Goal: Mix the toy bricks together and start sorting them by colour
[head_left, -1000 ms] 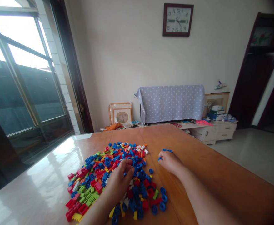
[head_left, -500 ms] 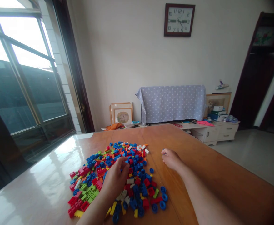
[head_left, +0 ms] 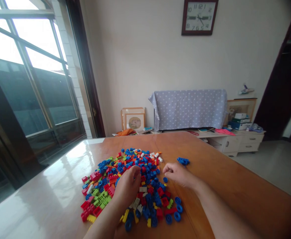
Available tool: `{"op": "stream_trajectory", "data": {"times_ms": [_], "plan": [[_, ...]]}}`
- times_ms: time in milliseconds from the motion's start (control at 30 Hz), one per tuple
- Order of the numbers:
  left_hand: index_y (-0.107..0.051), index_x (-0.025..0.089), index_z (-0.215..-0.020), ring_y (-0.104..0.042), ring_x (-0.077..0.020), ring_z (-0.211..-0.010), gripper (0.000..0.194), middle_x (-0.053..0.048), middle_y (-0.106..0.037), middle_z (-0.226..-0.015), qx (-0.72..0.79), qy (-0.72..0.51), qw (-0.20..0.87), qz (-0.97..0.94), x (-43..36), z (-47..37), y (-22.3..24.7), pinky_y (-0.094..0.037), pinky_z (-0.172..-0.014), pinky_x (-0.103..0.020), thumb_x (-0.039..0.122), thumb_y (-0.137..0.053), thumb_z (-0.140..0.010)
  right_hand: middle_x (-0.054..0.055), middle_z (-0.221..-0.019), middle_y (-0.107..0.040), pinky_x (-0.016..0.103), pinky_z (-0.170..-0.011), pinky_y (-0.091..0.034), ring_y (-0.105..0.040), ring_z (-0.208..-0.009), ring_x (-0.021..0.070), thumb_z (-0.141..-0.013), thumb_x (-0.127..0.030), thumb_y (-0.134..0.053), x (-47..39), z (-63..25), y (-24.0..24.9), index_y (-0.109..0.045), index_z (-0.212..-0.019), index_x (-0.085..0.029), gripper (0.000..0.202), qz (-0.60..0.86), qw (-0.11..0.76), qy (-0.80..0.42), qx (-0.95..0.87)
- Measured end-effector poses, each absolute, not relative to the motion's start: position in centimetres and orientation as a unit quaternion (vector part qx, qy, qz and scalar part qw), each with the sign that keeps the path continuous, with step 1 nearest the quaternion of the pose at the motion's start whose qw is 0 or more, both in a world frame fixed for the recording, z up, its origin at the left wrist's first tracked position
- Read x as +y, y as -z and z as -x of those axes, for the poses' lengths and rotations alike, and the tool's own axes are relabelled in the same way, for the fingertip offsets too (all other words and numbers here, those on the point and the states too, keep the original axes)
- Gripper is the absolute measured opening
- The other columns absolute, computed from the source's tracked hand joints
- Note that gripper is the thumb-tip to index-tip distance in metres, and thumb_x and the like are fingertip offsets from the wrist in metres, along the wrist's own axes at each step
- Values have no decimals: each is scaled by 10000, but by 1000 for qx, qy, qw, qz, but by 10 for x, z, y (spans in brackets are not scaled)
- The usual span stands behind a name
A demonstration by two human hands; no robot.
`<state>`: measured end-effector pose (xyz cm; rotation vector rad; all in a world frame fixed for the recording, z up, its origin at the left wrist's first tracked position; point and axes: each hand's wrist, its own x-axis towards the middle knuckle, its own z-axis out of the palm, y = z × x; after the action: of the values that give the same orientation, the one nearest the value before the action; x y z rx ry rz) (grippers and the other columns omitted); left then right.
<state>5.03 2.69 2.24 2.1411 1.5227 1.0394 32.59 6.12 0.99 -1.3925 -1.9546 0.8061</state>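
Observation:
A wide pile of toy bricks (head_left: 103,198) in blue, red, green, yellow, orange and white lies on the wooden table (head_left: 225,186). Over the middle of the pile is my left hand (head_left: 130,182), its fingers curled down; what they hold, if anything, is hidden. My right hand (head_left: 176,173) is just right of the pile with its fingers curled together, and nothing can be made out in it. Beyond that hand, a small cluster of blue bricks (head_left: 183,161) sits apart on the table. Several round blue pieces (head_left: 177,216) lie at the pile's right edge.
Behind the table, a low white cabinet (head_left: 232,146) carries boxes and a pink cloth (head_left: 225,131). A dotted grey cloth (head_left: 190,109) covers something wide on it. Framed pictures (head_left: 134,122) lean on the wall. A large window (head_left: 38,86) is at the left.
My right hand has moved left toward the pile, and the blue cluster it was covering now shows on the table. The view has shifted slightly. My left hand stays over the pile.

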Motion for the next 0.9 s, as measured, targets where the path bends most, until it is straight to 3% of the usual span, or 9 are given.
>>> {"op": "stream_trajectory", "data": {"times_ms": [200, 367, 533, 733, 900], "plan": [[-657, 253, -1192, -612, -252, -1098, 318, -82, -687, -1160, 456, -310, 129, -824, 15, -64, -26, -466, -936, -355, 231, -486, -924, -65, -663, -603, 174, -501, -337, -507, -571, 95, -697, -182, -689, 43, -322, -20, -701, -1085, -218, 390, 446, 178, -411, -775], [-647, 287, -1259, -578, -274, -1131, 371, -70, -674, -1219, 449, -261, 112, -848, 6, -75, -26, -430, -967, -394, 244, -518, -914, -54, -680, -606, 170, -511, -350, -515, -594, 94, -694, -168, -680, 44, -318, -16, -707, -973, -197, 282, 458, 197, -394, -772], [-646, 295, -1269, -548, -287, -1172, 357, -69, -669, -1242, 454, -254, 102, -848, 5, -77, -24, -403, -995, -424, 276, -505, -942, -33, -702, -633, 189, -533, -406, -590, -628, 123, -742, -185, -605, 52, -335, -19, -609, -929, -197, 187, 503, 268, -430, -700], [-682, 301, -1181, -553, -280, -1168, 291, -63, -674, -1224, 445, -255, 100, -853, 8, -77, -21, -398, -988, -413, 283, -508, -949, -32, -649, -593, 208, -535, -315, -526, -620, 120, -675, -155, -680, 75, -383, 3, -595, -748, -195, 119, 650, 263, -233, -674], [-688, 262, -1004, -575, -262, -1101, 163, -56, -692, -1114, 452, -256, 87, -850, 9, -78, -20, -391, -967, -390, 268, -556, -909, -46, -653, -589, 221, -537, -286, -503, -594, 116, -676, -186, -726, 87, -395, 15, -639, -858, -208, 203, 683, 261, -204, -651]]}}
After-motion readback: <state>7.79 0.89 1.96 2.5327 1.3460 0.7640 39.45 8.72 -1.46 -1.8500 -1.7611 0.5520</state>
